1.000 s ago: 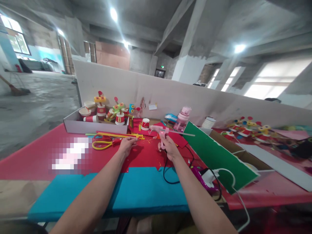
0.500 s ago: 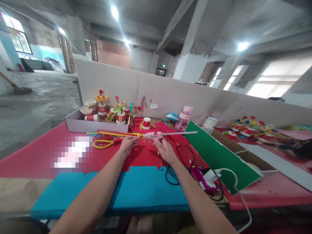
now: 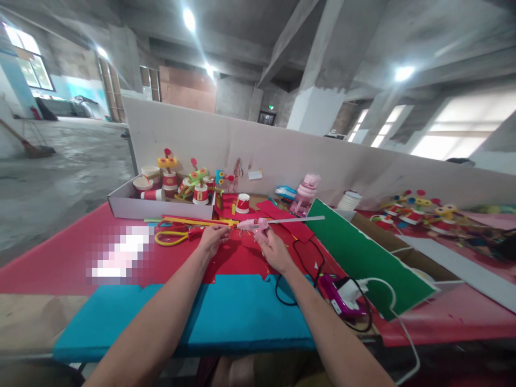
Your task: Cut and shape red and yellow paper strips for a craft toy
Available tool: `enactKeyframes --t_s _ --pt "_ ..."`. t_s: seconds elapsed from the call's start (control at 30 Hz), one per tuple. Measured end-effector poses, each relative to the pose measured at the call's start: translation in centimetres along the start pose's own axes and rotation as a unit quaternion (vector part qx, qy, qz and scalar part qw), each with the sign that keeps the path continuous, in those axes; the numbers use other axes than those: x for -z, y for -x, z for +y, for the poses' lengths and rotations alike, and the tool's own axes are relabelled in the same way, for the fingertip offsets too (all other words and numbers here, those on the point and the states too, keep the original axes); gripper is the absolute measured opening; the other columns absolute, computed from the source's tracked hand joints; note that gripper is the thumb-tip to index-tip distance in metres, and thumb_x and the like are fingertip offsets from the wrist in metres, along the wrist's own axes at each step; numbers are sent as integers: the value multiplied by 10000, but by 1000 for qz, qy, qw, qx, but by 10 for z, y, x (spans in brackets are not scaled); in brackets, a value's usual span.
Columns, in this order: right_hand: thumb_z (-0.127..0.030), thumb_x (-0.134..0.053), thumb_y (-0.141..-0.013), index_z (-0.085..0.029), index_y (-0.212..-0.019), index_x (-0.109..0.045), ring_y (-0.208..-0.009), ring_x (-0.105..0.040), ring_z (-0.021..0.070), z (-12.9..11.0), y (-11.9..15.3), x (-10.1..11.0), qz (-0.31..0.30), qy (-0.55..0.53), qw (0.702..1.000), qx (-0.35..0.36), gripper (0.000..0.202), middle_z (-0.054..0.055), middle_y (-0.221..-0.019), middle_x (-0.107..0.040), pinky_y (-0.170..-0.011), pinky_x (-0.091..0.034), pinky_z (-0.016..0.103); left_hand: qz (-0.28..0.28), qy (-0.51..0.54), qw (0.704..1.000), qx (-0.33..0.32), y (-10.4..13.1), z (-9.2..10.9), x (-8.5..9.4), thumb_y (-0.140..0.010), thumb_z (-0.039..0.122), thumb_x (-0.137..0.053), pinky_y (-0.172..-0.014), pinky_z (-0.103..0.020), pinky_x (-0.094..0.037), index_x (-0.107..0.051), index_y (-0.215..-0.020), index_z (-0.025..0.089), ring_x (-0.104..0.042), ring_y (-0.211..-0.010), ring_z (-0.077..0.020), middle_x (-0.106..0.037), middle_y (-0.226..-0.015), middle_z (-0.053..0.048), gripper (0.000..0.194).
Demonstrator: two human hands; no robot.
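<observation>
My right hand [image 3: 274, 251] is wrapped around the grip of a pink hot glue gun [image 3: 249, 223]. Its nozzle points left, and a long pale glue stick [image 3: 300, 219] sticks out of its back end. Just left of the nozzle, my left hand [image 3: 213, 239] is closed in a pinch; what lies between the fingertips is too small to make out. Behind that hand lie yellow and red strips [image 3: 189, 221]. Scissors with yellow handles [image 3: 171, 239] rest to its left on the red table cover [image 3: 237, 263].
A white box [image 3: 161, 209] at the back left holds paper-cup figures. Behind the glue gun stand a red-and-white paper cup [image 3: 243, 203] and a pink bottle [image 3: 305, 193]. At right are a green board [image 3: 363, 258] and a purple power strip [image 3: 342, 298] with cables. Blue padding [image 3: 245, 317] covers the front edge.
Almost nothing differs. The glue gun's back end and glue stick have shifted very slightly, and the view has moved a little. Both hands keep their hold.
</observation>
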State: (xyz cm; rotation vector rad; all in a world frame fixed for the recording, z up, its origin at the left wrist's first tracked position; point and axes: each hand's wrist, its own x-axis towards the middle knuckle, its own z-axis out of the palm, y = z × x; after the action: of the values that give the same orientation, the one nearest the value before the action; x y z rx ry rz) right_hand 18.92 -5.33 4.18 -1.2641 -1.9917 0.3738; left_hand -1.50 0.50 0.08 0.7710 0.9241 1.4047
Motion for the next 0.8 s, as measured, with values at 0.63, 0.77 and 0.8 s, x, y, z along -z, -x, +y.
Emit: enactKeyframes --t_s 0.63,0.77,0.8 --pt "-394 -412 -924 -152 -1309 -430 -979 -644 264 -1 0 -3 13 46 999 -1 455 139 -1088 -674 -773 -461 307 -18 -7 1000 -2 -2 -4 2 -474 228 -843 -463 -179 -433 -628 -633 92 -502 -459 -51 -571 -524 7 300" --pt "-390 -422 -921 -153 -1315 -431 -995 -638 262 -1 0 -3 18 49 999 -8 460 142 -1102 -670 -787 -459 305 -19 -5 1000 -4 -2 -4 2 -479 222 -845 -457 -173 -433 -633 -637 94 -497 -453 -46 -581 -534 6 294" --pt "-390 -424 -921 -152 -1321 -426 -988 -640 261 0 1 -4 19 48 999 -7 465 142 -1100 -670 -784 -458 304 -20 -4 1000 -4 -2 -4 2 -477 220 -847 -456 -173 -433 -630 -633 96 -497 -451 -46 -581 -533 7 296"
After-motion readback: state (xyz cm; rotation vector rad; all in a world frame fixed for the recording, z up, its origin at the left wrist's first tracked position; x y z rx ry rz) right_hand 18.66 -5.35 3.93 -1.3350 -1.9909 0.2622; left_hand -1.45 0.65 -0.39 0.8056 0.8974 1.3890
